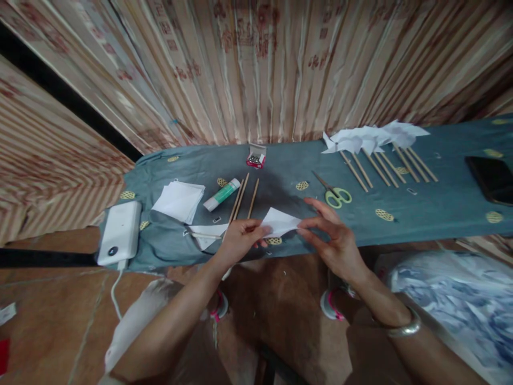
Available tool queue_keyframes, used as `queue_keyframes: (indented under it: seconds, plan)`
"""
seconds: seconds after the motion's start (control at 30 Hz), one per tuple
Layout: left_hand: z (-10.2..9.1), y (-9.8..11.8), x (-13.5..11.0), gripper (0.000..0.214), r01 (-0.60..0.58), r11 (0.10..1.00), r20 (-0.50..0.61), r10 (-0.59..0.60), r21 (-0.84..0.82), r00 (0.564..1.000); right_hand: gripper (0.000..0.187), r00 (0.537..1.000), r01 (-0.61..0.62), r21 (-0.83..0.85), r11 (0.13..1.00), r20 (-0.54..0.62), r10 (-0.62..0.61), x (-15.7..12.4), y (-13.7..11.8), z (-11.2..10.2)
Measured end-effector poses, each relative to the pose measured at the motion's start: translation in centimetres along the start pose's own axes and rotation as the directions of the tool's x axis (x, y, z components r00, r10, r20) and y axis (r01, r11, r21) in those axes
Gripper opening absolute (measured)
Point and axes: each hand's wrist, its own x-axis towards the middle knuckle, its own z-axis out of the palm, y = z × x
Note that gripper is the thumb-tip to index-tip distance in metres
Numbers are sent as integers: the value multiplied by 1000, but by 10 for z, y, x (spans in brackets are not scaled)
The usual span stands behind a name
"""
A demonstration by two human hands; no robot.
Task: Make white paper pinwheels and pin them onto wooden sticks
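Observation:
Both hands hold a small folded piece of white paper (280, 221) just above the front edge of a table covered in blue-grey cloth (433, 203). My left hand (240, 240) pinches the paper's left end, fingers closed on it. My right hand (332, 235) pinches the right tip between thumb and forefinger, the other fingers loosely spread. Three thin wooden sticks (243, 199) lie right behind the paper, next to a glue stick (222, 194). Green-handled scissors (334, 193) lie just beyond my right hand.
A stack of white paper squares (179, 201), a white power bank (120, 232) with cable, paper scraps (206, 235), a red box of pins (256, 157), several finished paper pinwheels on sticks (377, 152) and a dark phone (491, 179) lie on the table. A striped curtain hangs behind.

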Motion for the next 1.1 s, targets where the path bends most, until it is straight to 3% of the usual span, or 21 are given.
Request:
queue_keyframes:
  seconds: [0.17, 0.3, 0.4, 0.5, 0.6, 0.73, 0.83, 0.9, 0.93, 1.0, 1.1]
  plan:
    - [1, -3, 4, 29, -82, 991, -96, 72, -107, 993, 27, 997, -82, -82, 993, -19, 81, 12, 14, -18]
    - [2, -6, 8, 26, -144, 987, -159, 131, -72, 979, 33, 970, -183, -369, 911, -216, 107, 25, 52, -32]
    - [4, -7, 12, 25, -166, 985, -175, 157, -37, 972, 30, 975, -211, -583, 785, -179, 130, 33, 75, -33]
    - [6, -4, 16, 20, -243, 970, -196, 241, 18, 950, 30, 976, -216, -687, 694, -140, 166, 40, 83, -32]
    - [6, 0, 21, 16, -293, 954, -234, 300, 62, 925, 29, 965, -240, -721, 650, -105, 240, 47, 81, -34]
    - [5, 3, 28, 25, -243, 970, -278, 232, -7, 932, 27, 945, -290, -702, 650, -102, 311, 49, 76, -40]
    - [5, 7, 31, 29, -230, 967, -306, 187, -110, 934, 20, 928, -368, -528, 765, -153, 341, 45, 69, -40]
    - [4, 13, 33, 28, -237, 956, -333, 171, -171, 927, 18, 884, -467, -211, 859, -152, 443, 41, 63, -37]
    - [3, 16, 33, 28, -243, 950, -346, 166, -194, 924, 22, 852, -515, -12, 857, -111, 511, 39, 58, -35]
    - [0, 23, 35, 28, -263, 939, -372, 168, -220, 913, 33, 779, -606, 326, 725, 59, 625, 34, 48, -28]
    - [-6, 29, 38, 29, -284, 932, -391, 181, -226, 902, 42, 704, -670, 568, 478, 281, 653, 26, 31, -18]
